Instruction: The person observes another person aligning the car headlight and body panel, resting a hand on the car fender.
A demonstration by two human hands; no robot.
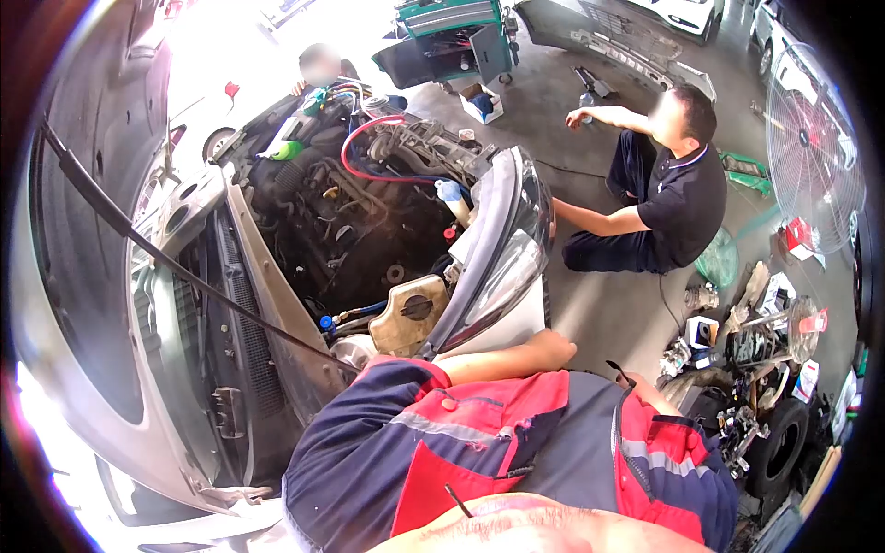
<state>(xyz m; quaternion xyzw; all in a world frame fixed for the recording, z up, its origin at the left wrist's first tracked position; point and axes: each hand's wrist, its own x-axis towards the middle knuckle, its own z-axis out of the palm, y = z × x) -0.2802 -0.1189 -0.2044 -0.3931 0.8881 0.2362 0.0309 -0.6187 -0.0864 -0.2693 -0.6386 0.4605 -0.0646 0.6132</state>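
My left hand (pixel 553 348) is curled in front of my chest, beside the car's front corner below the headlight (pixel 512 244). Its fingers face away from me, and whatever they may hold is hidden. On the other side, my right forearm (pixel 653 396) comes out of the sleeve, while the hand itself is mostly covered by my jacket (pixel 544 433). A thin dark piece (pixel 621 372) shows near that hand; I cannot make out what it is. Close to my left arm sits a yellowed plastic reservoir (pixel 396 323) in the open engine bay (pixel 350 221).
A co-worker (pixel 682 184) sits on the floor by the car's front; another person (pixel 320 69) stands across the engine bay. A raised hood (pixel 92 184) is at left. A large fan (pixel 811 138), loose parts, a tyre (pixel 779 447) and a green tool cart (pixel 452 23) stand around.
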